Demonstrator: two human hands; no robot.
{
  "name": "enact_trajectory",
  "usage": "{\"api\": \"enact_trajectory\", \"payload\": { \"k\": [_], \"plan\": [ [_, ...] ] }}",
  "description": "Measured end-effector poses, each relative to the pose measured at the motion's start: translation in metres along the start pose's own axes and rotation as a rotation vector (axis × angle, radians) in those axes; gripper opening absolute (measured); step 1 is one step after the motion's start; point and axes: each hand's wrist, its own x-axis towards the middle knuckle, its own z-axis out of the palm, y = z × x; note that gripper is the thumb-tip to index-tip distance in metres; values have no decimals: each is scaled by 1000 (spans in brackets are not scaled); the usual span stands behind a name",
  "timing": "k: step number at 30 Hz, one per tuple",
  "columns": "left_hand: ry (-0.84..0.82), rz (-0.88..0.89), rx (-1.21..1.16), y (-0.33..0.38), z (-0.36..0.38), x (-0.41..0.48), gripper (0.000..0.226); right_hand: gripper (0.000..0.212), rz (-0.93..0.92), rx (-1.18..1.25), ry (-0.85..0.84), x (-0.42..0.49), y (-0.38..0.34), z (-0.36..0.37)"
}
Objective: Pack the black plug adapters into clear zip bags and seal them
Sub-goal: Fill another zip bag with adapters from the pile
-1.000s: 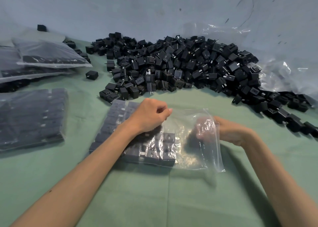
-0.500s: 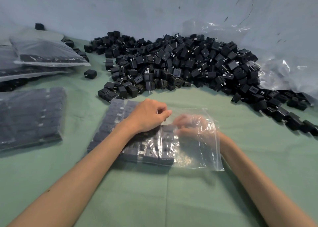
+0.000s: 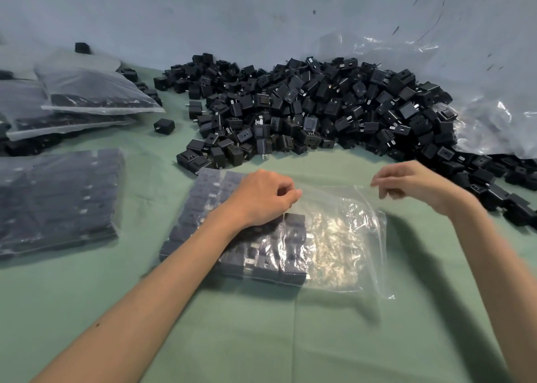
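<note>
A clear zip bag [image 3: 348, 237] lies flat on the green cloth, its left half filled with rows of black plug adapters [image 3: 276, 254] and its right half empty. My left hand [image 3: 261, 199] rests on the packed rows and pinches the bag's upper film near its mouth. My right hand [image 3: 412, 188] hovers outside the bag, above its far right corner, fingers loosely curled and holding nothing. A large heap of loose black adapters [image 3: 319, 106] lies just beyond both hands, against the wall.
Filled bags lie at the left: one flat [image 3: 58, 202] and a stack further back [image 3: 96, 95]. A single loose adapter [image 3: 164, 126] sits between them and the heap. Crumpled clear plastic [image 3: 494, 121] lies at the right. Bare green cloth [image 3: 290, 339] stretches in front.
My right hand has come out of the bag and risen toward the heap, empty. An adapter it carried in now sits in the bag. My left hand has kept its hold.
</note>
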Motion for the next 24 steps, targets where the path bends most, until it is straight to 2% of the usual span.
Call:
{"api": "enact_trajectory", "payload": {
  "k": [2, 4, 5, 8, 10, 13, 15, 17, 19, 21, 23, 24],
  "plan": [
    [-1, 6, 9, 0, 0, 0, 38, 36, 64, -161, 307, 23, 15, -12],
    [-2, 7, 16, 0, 0, 0, 38, 52, 177, -391, 485, 39, 32, -22],
    [-2, 6, 17, 0, 0, 0, 38, 56, 238, -457, 479, 43, 39, -24],
    [-3, 8, 25, 1, -1, 0, 38, 58, 328, -593, 296, 52, 52, -23],
    [-4, 7, 27, 1, -1, 0, 38, 47, 323, -617, 347, 55, 53, -18],
    [-1, 6, 35, 1, 0, -1, 37, 26, 438, -569, 431, 54, 48, -12],
    [-2, 8, 33, 1, 0, -1, 36, 29, 496, -505, 417, 51, 47, -8],
    [-2, 8, 29, 1, 0, 0, 36, 28, 414, -493, 447, 45, 44, -1],
    [1, 9, 35, 1, 0, 0, 37, 20, 238, -451, 460, 34, 36, 6],
    [2, 11, 41, 1, -1, -1, 37, 14, 111, -160, 411, 22, 26, 15],
    [0, 14, 41, 2, -1, -1, 36, 24, 67, 133, 298, 7, 16, 22],
    [0, 15, 41, 2, -1, -1, 36, 28, 77, 173, 205, 0, 13, 24]
  ]
}}
